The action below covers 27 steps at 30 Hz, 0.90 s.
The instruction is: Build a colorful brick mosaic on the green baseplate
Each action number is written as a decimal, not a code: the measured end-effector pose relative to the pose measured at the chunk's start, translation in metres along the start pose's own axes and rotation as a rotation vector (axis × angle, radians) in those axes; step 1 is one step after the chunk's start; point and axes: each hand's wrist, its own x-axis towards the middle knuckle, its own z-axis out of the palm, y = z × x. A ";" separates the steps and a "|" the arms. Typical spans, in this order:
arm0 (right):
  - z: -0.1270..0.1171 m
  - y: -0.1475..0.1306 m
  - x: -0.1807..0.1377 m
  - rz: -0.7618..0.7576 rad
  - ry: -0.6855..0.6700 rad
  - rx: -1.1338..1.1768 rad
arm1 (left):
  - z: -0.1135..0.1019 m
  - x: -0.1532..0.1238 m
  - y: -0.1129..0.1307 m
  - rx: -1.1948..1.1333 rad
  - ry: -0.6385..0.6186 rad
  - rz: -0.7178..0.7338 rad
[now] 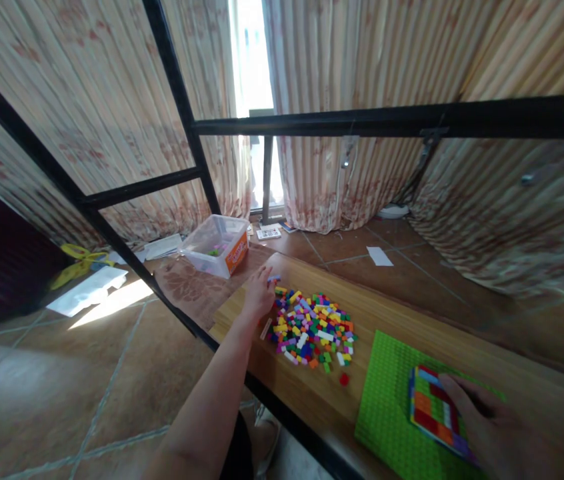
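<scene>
My left hand (261,291) reaches to the far left edge of a pile of small toy bricks (312,327) in many colours on the wooden table. Its fingers are curled, with a light blue-purple brick (274,278) at the fingertips. Over the green baseplate (387,373) on the right, my right hand (492,413) grips a flat rectangular block built of bricks (429,407), its top striped in red, orange, white, light blue and purple. The right thumb presses along its side; the other fingers are mostly hidden. A single red brick (345,379) lies between pile and baseplate.
A clear plastic box (217,247) with an orange label and a few bricks inside stands on a mat beyond the table (412,307). Black metal bars (362,125) cross in front of patterned curtains. Papers (379,256) lie on the tiled floor.
</scene>
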 end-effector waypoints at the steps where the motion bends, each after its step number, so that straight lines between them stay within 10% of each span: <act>1: 0.000 -0.001 -0.001 -0.002 0.002 -0.005 | 0.002 0.003 -0.001 0.004 -0.022 0.017; 27: 0.005 0.001 -0.007 -0.117 0.041 -0.017 | 0.009 -0.015 0.030 0.207 -0.303 -0.022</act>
